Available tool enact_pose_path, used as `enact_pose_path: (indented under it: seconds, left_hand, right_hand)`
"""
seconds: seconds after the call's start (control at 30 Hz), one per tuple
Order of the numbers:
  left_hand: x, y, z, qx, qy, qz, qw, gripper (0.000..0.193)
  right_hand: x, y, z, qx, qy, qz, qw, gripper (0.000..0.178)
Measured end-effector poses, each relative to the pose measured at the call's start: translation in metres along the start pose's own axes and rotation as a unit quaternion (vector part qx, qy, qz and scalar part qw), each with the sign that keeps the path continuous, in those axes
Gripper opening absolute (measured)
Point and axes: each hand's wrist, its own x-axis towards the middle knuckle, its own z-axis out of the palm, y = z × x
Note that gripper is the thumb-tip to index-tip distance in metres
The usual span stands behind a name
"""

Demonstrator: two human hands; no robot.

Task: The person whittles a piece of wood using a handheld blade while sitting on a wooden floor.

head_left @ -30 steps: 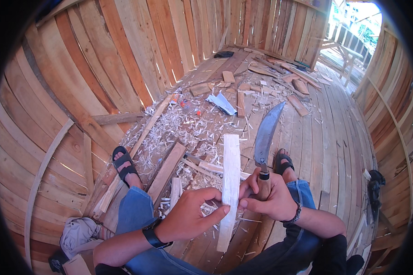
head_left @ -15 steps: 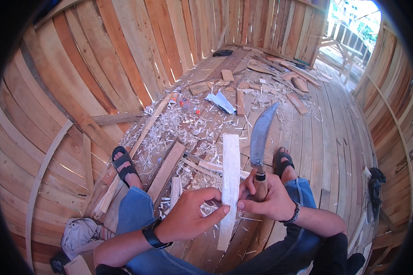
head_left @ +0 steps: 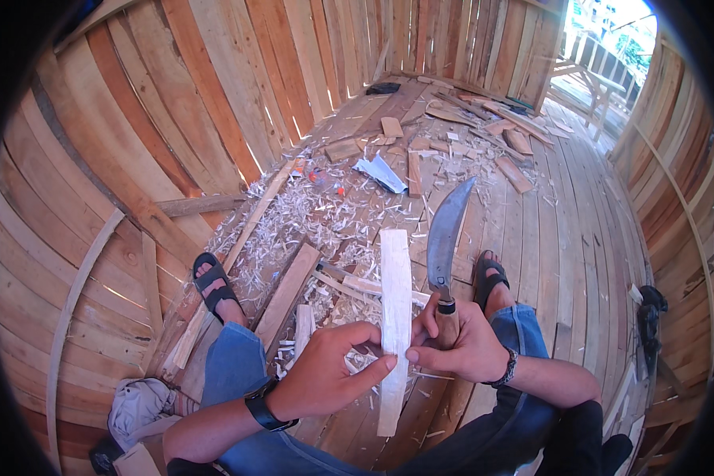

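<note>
A pale, shaved strip of wood [head_left: 396, 293] stands nearly upright between my hands, its far end pointing away from me. My left hand [head_left: 329, 369] pinches its left edge between thumb and fingers. In my right hand [head_left: 464, 341] is a machete [head_left: 450, 230], gripped by its wooden handle, with the broad curved blade pointing up and away. The thumb of that same hand touches the strip's right edge. The blade stays apart from the wood, to its right.
Wood shavings [head_left: 293, 222] cover the floor ahead and left. A thick plank [head_left: 288, 292] lies by my left foot. Several offcuts [head_left: 516, 174] and a crumpled sheet [head_left: 381, 173] lie farther off. A grey cloth [head_left: 139, 408] is at lower left, a black bag [head_left: 650, 317] at right.
The strip and the machete have shifted very slightly left. Both hands keep their hold.
</note>
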Motion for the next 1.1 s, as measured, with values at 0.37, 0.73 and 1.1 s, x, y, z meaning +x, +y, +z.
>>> enact_pose_path:
  seconds: [0.37,0.73,1.1]
  left_hand:
    - [-0.0006,0.0021,-0.0012,-0.011,-0.006,-0.002,1.0,0.019]
    - [-0.0014,0.0025,-0.0025,-0.052,-0.016,-0.029,0.998,0.018]
    - [-0.0025,-0.003,-0.0011,-0.054,0.005,-0.025,0.998,0.019]
  right_hand:
    - [0.0008,-0.001,0.0005,0.004,-0.005,0.002,1.0,0.029]
    - [0.0013,0.0006,-0.0007,0.012,-0.004,0.02,1.0,0.029]
    - [0.0014,0.0024,0.0024,0.073,0.0,0.041,0.996,0.027]
